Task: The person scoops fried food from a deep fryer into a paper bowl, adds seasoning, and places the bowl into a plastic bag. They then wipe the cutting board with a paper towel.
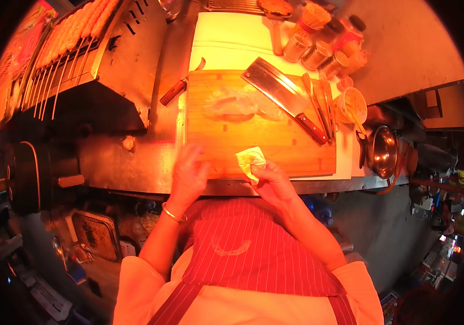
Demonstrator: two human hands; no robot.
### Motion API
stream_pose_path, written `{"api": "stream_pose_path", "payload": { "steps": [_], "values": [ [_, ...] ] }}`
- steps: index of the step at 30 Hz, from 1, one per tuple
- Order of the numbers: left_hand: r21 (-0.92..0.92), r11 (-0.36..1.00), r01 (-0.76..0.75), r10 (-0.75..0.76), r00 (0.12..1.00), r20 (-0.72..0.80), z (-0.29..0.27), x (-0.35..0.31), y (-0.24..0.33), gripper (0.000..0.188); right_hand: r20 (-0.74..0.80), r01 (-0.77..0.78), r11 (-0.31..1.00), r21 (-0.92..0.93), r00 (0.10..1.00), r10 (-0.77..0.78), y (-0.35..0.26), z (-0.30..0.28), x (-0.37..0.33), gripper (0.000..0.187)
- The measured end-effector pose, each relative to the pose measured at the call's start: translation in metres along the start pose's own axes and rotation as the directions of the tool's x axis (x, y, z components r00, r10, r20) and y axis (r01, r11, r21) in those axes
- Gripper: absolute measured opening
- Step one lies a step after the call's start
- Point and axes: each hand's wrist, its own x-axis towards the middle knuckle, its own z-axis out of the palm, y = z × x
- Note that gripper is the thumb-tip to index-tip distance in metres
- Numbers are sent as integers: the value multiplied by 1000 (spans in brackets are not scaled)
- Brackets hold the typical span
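Note:
A crumpled, pale yellowish tissue is pinched in the fingers of my right hand, over the near edge of the wooden cutting board. My left hand is at the board's near left corner, its fingers smeared by motion. Crumpled clear plastic lies on the far part of the board. A cleaver with a brown handle rests slantwise across the right side. Beside it are several long slim utensils. A small curved knife lies at the board's left edge.
Spice jars crowd the back right. A white tub with a yellow handle stands right of the board, near a metal pan. Skewered food sits on a grill at far left. A black container is at the counter's left.

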Motion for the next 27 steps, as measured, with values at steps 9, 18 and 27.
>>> {"api": "stream_pose_path", "payload": {
  "steps": [9,18,27],
  "values": [
    [-487,865,122,-45,985,167,22,-19,76,40,-12,-67,998,-6,998,67,2,18,-18,35],
    [-571,808,144,-184,983,-12,58,-50,72,11,-22,-33,904,-426,999,26,-7,-22,-50,34],
    [-606,647,463,-432,877,209,75,-74,73,14,183,249,392,-886,963,-198,5,-32,-49,31]
  ]
}}
